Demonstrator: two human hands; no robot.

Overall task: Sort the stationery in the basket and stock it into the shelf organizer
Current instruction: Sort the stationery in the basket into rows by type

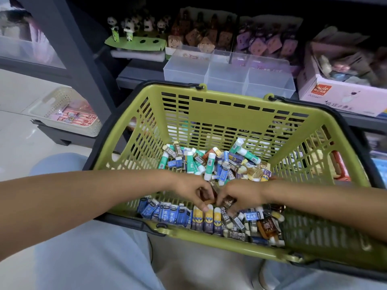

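Note:
A green basket (219, 114) rests on my lap, holding several erasers and glue sticks. Blue-sleeved erasers (165, 213) and yellow-and-purple erasers (206, 219) stand in rows along its near wall. Green-and-white glue sticks (189, 162) lie in the far pile. My left hand (192, 190) and my right hand (240, 195) meet in the middle of the basket, fingers curled, both pinching small brown erasers (227, 200). A clear shelf organizer (228, 74) with empty compartments stands on the shelf just beyond the basket.
Behind the organizer are panda figures (129, 26), brown and purple packets (209, 36). A white cardboard box (343, 86) sits at the right. A white perforated tray (62, 111) lies on the floor at the left beside a dark shelf post.

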